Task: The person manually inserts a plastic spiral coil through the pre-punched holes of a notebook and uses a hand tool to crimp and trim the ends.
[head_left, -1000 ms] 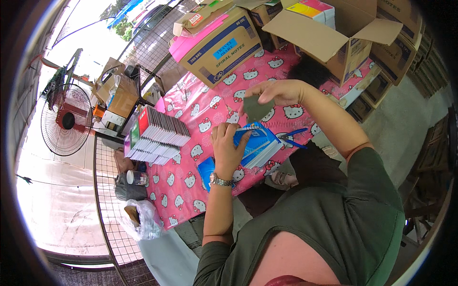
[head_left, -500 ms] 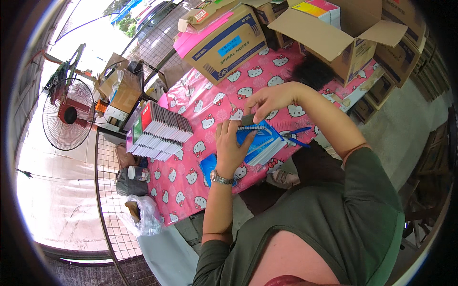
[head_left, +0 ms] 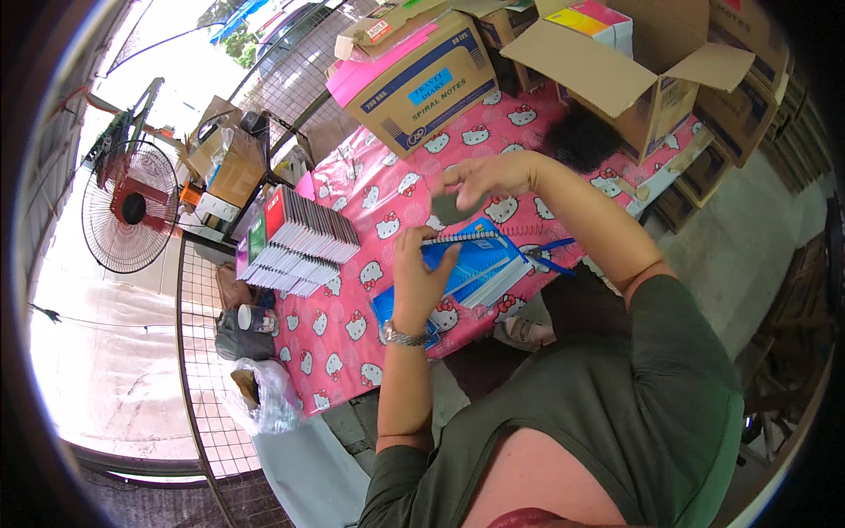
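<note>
A blue spiral notebook (head_left: 480,264) lies on the pink patterned tablecloth (head_left: 352,343), its wire coil along the far edge. My left hand (head_left: 418,275) presses flat on the notebook's left half, a watch on the wrist. My right hand (head_left: 480,180) hovers just above the coil, fingers pinched on a small dark piece (head_left: 453,209). Blue-handled pliers (head_left: 546,258) rest by the notebook's right end, next to a loose wire coil.
A stack of spiral notebooks (head_left: 295,242) stands at the left of the table. Cardboard boxes (head_left: 422,75) and an open carton (head_left: 651,79) crowd the far side. A standing fan (head_left: 128,211) and a wire fence sit left. A plastic bag (head_left: 264,396) lies below.
My right hand has moved left and down toward the notebook's coil, still pinching the dark piece. My left hand stays pressed on the notebook.
</note>
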Demonstrator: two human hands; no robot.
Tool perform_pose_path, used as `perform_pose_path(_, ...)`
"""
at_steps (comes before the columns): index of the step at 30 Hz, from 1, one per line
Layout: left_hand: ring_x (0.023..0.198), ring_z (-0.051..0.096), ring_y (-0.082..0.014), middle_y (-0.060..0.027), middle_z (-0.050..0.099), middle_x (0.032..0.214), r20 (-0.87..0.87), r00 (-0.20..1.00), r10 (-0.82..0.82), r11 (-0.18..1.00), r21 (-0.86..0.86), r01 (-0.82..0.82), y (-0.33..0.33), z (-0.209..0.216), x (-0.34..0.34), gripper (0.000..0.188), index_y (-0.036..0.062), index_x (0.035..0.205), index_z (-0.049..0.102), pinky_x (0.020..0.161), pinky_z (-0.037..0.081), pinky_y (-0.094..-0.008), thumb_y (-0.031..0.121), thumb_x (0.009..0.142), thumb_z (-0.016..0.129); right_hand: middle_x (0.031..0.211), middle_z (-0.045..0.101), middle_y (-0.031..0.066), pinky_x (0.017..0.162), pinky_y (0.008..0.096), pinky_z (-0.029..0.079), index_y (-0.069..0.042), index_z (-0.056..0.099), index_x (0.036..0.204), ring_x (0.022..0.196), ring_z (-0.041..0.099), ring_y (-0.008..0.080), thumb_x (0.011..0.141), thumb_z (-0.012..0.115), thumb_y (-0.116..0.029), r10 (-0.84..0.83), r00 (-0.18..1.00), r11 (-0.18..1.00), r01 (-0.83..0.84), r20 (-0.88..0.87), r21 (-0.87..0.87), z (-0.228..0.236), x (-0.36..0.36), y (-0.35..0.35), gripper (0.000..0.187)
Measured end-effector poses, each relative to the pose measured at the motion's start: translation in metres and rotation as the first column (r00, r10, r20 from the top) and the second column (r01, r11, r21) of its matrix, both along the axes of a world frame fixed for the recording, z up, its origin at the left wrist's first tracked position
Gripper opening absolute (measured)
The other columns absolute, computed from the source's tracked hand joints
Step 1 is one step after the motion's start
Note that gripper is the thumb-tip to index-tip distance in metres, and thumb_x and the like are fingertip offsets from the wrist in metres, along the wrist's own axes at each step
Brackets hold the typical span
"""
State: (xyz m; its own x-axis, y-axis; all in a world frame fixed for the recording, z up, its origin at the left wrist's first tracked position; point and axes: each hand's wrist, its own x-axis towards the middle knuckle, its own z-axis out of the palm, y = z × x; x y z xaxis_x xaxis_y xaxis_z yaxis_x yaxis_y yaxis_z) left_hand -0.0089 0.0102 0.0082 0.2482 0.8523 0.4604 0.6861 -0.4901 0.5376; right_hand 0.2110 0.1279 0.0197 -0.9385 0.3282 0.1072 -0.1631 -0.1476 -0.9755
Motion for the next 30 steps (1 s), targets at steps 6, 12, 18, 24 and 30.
perform_pose_path(6,0.094,0.058,-0.0260,-0.0108,0.060,0.100,0.007,1.000,-0.023,0.994,-0.107,0.023,0.013,-0.006,-0.029,0.026,0.0033,0.103,0.061,0.079,0.047,-0.0357,0.010,0.083,0.076,0.114,0.063,0.0079,0.091,0.0305,0.049,-0.001,0.060,0.124,0.104,0.062,0.0158,0.082,0.072,-0.028,0.062,0.998,0.998,-0.062,-0.004,0.004,-0.006,-0.019,0.012,0.050)
perform_pose_path(12,0.068,0.052,-0.0063,-0.0008,0.061,0.084,0.340,0.940,0.009,0.925,-0.359,0.121,0.022,-0.020,-0.040,0.023,0.0027,0.103,0.060,0.056,0.040,-0.0223,0.004,0.086,0.074,0.114,0.063,0.0084,0.092,0.0334,0.050,-0.001,0.058,0.126,0.105,0.063,0.0175,0.081,0.072,-0.031,0.039,0.999,0.998,-0.039,0.014,0.042,-0.007,-0.030,0.019,0.056)
perform_pose_path(18,0.058,0.048,-0.0026,0.0026,0.060,0.074,0.428,0.899,0.096,0.901,-0.422,0.105,0.021,-0.015,-0.032,0.021,0.0032,0.100,0.060,0.051,0.037,-0.0193,0.002,0.086,0.075,0.101,0.063,0.0012,0.080,0.0278,0.046,-0.005,0.064,0.117,0.092,0.058,0.0093,0.082,0.073,-0.024,-0.104,0.991,0.967,0.080,0.089,0.241,-0.002,-0.030,0.015,0.040)
perform_pose_path(24,0.062,0.057,-0.0058,-0.0004,0.065,0.079,0.433,0.896,0.104,0.931,-0.359,0.065,0.024,-0.017,-0.031,0.019,0.0000,0.100,0.062,0.055,0.043,-0.0192,0.002,0.086,0.074,0.096,0.066,0.0035,0.083,0.0301,0.047,-0.008,0.067,0.112,0.092,0.062,0.0169,0.082,0.074,-0.034,-0.424,0.866,0.845,0.273,0.264,0.460,-0.067,-0.020,0.045,0.040)
perform_pose_path(30,0.067,0.066,-0.0110,-0.0036,0.067,0.080,0.527,0.819,0.227,0.937,-0.347,-0.037,0.018,-0.023,-0.024,0.021,-0.0040,0.110,0.064,0.058,0.047,-0.0216,0.008,0.093,0.068,0.139,0.056,0.0133,0.106,0.0527,0.037,-0.015,0.056,0.135,0.135,0.044,0.0376,0.084,0.069,-0.049,-0.911,0.224,0.395,0.241,0.345,0.886,-0.219,0.043,0.003,0.063)
